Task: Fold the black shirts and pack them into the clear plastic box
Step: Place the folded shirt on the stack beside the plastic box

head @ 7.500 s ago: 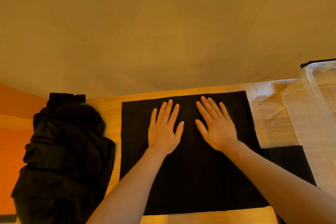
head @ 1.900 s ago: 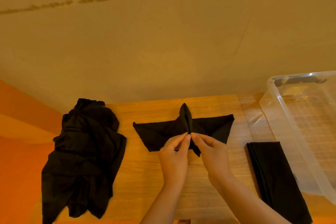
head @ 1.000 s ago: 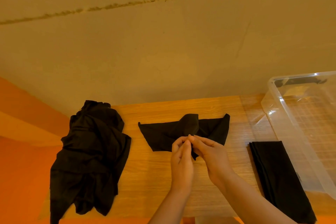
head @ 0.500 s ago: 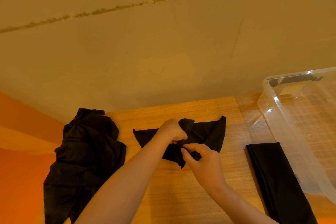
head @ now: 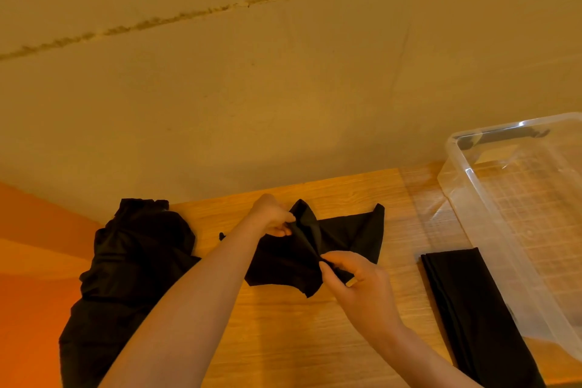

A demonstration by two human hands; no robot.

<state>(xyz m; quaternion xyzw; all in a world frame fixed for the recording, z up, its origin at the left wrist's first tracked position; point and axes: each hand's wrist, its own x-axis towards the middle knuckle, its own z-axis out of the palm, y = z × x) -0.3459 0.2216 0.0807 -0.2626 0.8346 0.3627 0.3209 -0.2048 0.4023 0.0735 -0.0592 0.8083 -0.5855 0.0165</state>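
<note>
A black shirt (head: 349,231) lies bunched in the middle of the wooden table (head: 283,334), its right corner sticking up. My left hand (head: 271,214) pinches a raised fold at its far edge. My right hand (head: 356,280) pinches the near part of the same ridge of cloth. A folded black shirt (head: 466,302) lies flat to the right, beside the clear plastic box (head: 491,227), whose inside shows no clothes. A heap of unfolded black shirts (head: 126,264) sits at the table's left end.
A tan wall rises directly behind the table. An orange surface lies beyond the table's left edge. The box has a dark handle (head: 504,135) at its far end and runs off the right side of the view.
The shirt lay flat under both palms, then got gathered into a ridge at its middle. In the last second my left hand moved from the near edge to the far fold.
</note>
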